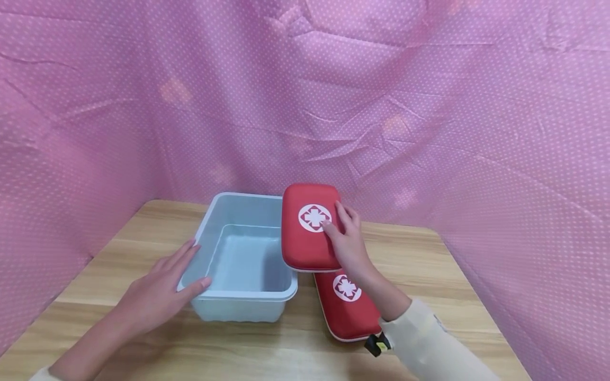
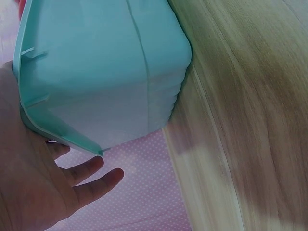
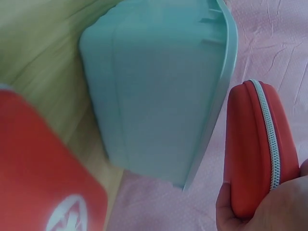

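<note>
A red zippered first-aid case (image 1: 305,246) with a white cross emblem is held up by my right hand (image 1: 351,246), thumb on its face and fingers round its right side. In the right wrist view the case's grey zipper (image 3: 269,139) faces the camera. It hangs just over the right rim of a light blue plastic bin (image 1: 243,295). My left hand (image 1: 157,293) rests on the bin's left rim, its fingers fairly straight and spread; in the left wrist view several fingertips (image 2: 103,185) reach past the rim. The visible part of the bin's floor is bare.
A second red first-aid case (image 1: 350,315) lies on the wooden table (image 1: 419,264) right of the bin, partly hidden by the held case and the right forearm. Pink dotted cloth (image 1: 305,95) hangs round the table's back and sides. A small black item (image 1: 377,345) sits at the right cuff.
</note>
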Tool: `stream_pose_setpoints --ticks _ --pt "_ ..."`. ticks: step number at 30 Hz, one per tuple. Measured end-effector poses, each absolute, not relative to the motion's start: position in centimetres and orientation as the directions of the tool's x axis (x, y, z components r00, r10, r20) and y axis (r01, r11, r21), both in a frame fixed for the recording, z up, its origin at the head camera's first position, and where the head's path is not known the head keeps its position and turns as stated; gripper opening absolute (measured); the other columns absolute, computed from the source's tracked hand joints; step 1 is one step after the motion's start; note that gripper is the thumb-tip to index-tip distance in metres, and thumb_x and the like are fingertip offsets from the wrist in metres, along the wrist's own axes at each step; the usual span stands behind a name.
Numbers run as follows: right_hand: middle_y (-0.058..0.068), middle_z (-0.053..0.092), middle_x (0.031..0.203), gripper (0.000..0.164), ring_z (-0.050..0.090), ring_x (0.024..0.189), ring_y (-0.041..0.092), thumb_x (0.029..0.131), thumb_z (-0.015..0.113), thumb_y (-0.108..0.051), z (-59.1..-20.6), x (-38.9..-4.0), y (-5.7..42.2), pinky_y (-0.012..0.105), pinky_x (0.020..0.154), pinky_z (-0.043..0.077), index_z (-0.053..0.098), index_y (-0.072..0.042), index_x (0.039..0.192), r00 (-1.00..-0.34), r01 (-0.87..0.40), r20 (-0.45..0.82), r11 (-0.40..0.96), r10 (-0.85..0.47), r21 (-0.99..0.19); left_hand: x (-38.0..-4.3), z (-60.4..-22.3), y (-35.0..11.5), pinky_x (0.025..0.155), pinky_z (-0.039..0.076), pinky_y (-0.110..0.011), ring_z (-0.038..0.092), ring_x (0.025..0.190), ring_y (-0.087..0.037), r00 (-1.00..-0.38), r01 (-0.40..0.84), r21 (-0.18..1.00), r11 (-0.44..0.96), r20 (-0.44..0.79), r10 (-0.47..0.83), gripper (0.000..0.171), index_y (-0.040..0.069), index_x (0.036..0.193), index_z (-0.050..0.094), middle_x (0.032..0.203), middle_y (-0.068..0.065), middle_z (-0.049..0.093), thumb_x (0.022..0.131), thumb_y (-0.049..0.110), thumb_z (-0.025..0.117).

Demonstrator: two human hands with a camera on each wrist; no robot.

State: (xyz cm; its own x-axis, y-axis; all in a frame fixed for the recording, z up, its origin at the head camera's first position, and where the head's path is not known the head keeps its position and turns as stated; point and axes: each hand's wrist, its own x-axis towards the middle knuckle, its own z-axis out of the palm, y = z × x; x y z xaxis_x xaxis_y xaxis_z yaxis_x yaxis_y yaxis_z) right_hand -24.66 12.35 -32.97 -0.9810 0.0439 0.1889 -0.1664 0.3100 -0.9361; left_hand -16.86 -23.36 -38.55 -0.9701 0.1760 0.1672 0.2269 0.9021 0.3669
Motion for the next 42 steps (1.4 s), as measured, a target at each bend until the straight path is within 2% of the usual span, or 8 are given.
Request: stream_pose_setpoints --ticks 7,11,19,28,35,42 --pt "0.000 0.025 0.150 0.062 0.030 0.135 0.025 0.093 0.059 -0.024 -33.1 -24.9 9.6 0.048 0.106 0.037 0.034 -0.026 0.149 -0.985 -0.165 0.175 0.285 0.009 -0.944 -17.0 -38.7 -23.2 0.083 0.032 -0.078 0.026 0.138 -0.043 -0.965 0.247 0.371 0.895 0.181 0.191 0.081 0.024 0.155 0.011 0.161 0.007 0.002 0.092 0.068 0.037" --pt "0.001 0.024 0.150 0.062 0.031 0.134 0.025 0.093 0.058 -0.024 -33.4 -25.1 8.0 0.046 0.106 0.037 0.034 -0.024 0.150 -0.982 -0.188 0.190 0.276 -0.021 -0.942 -17.2 -38.7 -23.0 0.083 0.033 -0.078 0.027 0.137 -0.042 -0.963 0.252 0.370 0.894 0.184 0.195 0.080 0.024 0.155 0.011 0.161 0.006 0.004 0.092 0.067 0.038" --pt "-0.002 0.020 0.150 0.066 0.035 0.131 0.019 0.094 0.059 -0.024 -33.7 -25.3 5.2 0.039 0.096 0.049 0.027 -0.025 0.152 -0.975 -0.222 0.208 0.292 -0.078 -0.930 -17.4 -38.6 -22.7 0.082 0.034 -0.077 0.028 0.136 -0.042 -0.966 0.248 0.365 0.897 0.167 0.199 0.083 0.023 0.155 0.011 0.161 0.003 0.007 0.091 0.068 0.037" --pt "-0.004 0.017 0.151 0.068 0.047 0.116 0.018 0.095 0.059 -0.026 -34.2 -25.8 2.0 0.035 0.083 0.056 0.023 -0.028 0.153 -0.977 -0.211 0.184 0.380 -0.106 -0.900 -17.4 -38.4 -23.1 0.082 0.033 -0.078 0.027 0.136 -0.043 -0.969 0.238 0.365 0.900 0.147 0.197 0.083 0.024 0.155 0.008 0.161 0.003 0.004 0.091 0.070 0.034" --pt "0.002 0.019 0.150 0.065 0.051 0.112 0.020 0.096 0.055 -0.022 -35.0 -26.2 0.3 0.030 0.077 0.056 0.023 -0.023 0.153 -0.974 -0.225 0.182 0.473 -0.135 -0.852 -17.5 -38.7 -23.2 0.083 0.032 -0.079 0.027 0.136 -0.042 -0.973 0.227 0.371 0.900 0.129 0.193 0.083 0.028 0.155 0.006 0.161 0.005 0.002 0.090 0.071 0.033" --pt "0.004 0.022 0.149 0.064 0.053 0.108 0.024 0.095 0.058 -0.022 -35.4 -26.1 -1.4 0.028 0.070 0.056 0.028 -0.019 0.152 -0.983 -0.178 0.114 0.590 -0.144 -0.787 -17.2 -38.5 -23.5 0.080 0.035 -0.078 0.027 0.134 -0.043 -0.975 0.221 0.362 0.906 0.115 0.192 0.084 0.027 0.155 0.005 0.161 -0.002 0.006 0.090 0.072 0.033"
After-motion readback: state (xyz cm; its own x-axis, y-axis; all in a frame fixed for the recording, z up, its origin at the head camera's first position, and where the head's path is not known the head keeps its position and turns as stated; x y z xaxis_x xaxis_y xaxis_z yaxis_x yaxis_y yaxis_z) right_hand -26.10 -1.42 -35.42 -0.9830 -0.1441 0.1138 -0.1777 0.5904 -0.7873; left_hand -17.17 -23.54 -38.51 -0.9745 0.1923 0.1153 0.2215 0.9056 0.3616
